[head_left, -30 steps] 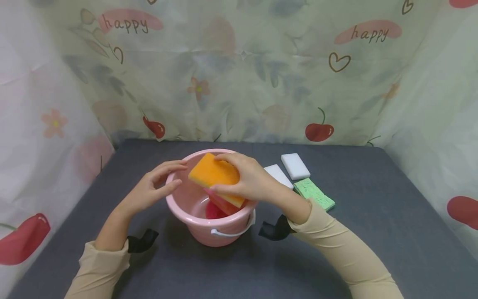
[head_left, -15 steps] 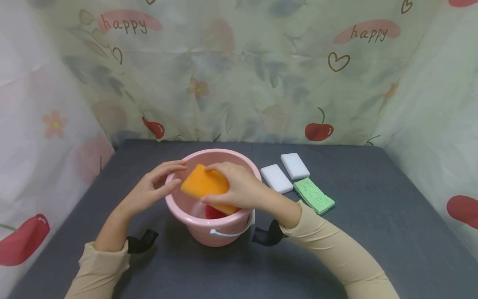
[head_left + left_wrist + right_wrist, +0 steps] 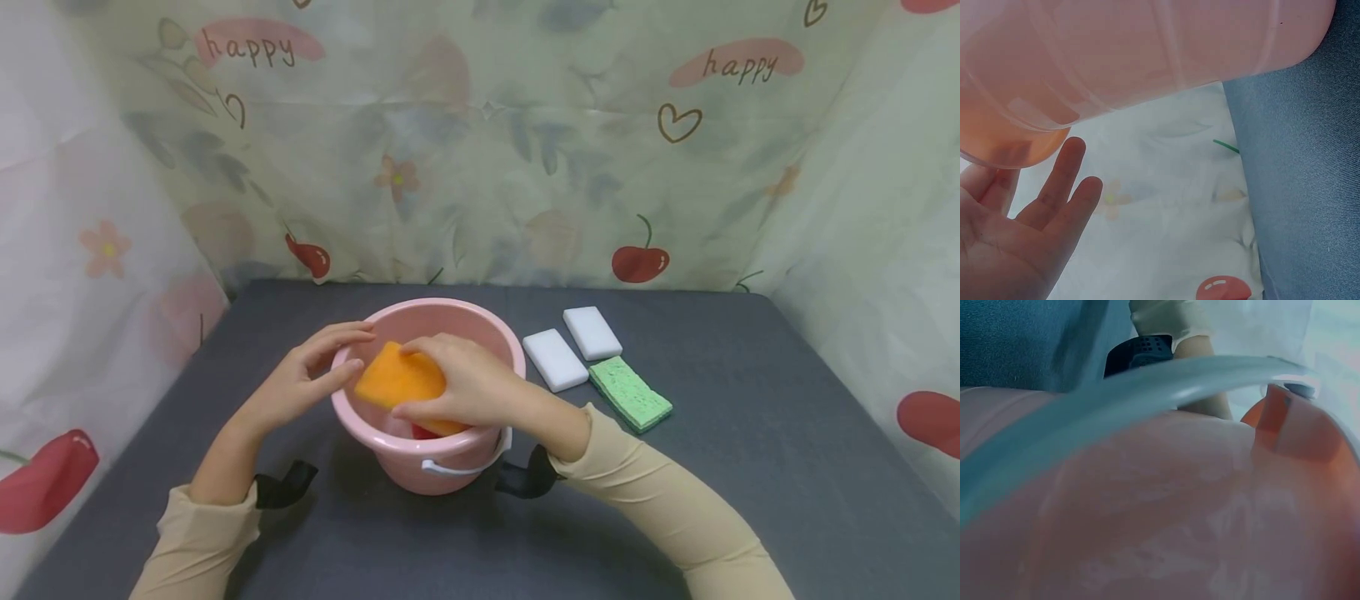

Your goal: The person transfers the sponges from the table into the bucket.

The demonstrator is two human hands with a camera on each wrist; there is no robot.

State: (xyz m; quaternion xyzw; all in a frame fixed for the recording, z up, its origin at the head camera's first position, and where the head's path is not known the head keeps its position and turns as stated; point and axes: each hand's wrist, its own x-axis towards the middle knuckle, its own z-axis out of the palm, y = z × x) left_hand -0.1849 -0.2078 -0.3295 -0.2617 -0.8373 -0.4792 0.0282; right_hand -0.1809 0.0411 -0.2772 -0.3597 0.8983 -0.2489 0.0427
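A pink bucket (image 3: 390, 454) stands on the dark table. My right hand (image 3: 480, 387) pinches an orange sponge (image 3: 401, 379) between thumb and fingers, tilted inside the bucket's mouth. Beneath the sponge a bit of something red (image 3: 422, 432) shows, mostly hidden. My left hand (image 3: 296, 379) is at the bucket's left rim, fingers apart and thumb reaching over the edge. In the left wrist view, the fingers (image 3: 1071, 159) of that hand lie loosely spread by the rim. The right wrist view shows the bucket's wall (image 3: 1166, 506) and its handle, with the right hand hidden.
Two white sponges (image 3: 555, 360) and a green speckled sponge (image 3: 632, 393) lie right of the bucket. The white handle (image 3: 465, 468) hangs down the bucket's front right. A printed cloth (image 3: 487, 192) encloses the back and sides of the table (image 3: 450, 550).
My right hand has moved down and left with the orange sponge, lower into the bucket, covering more of the red thing. The left hand and bucket have stayed put.
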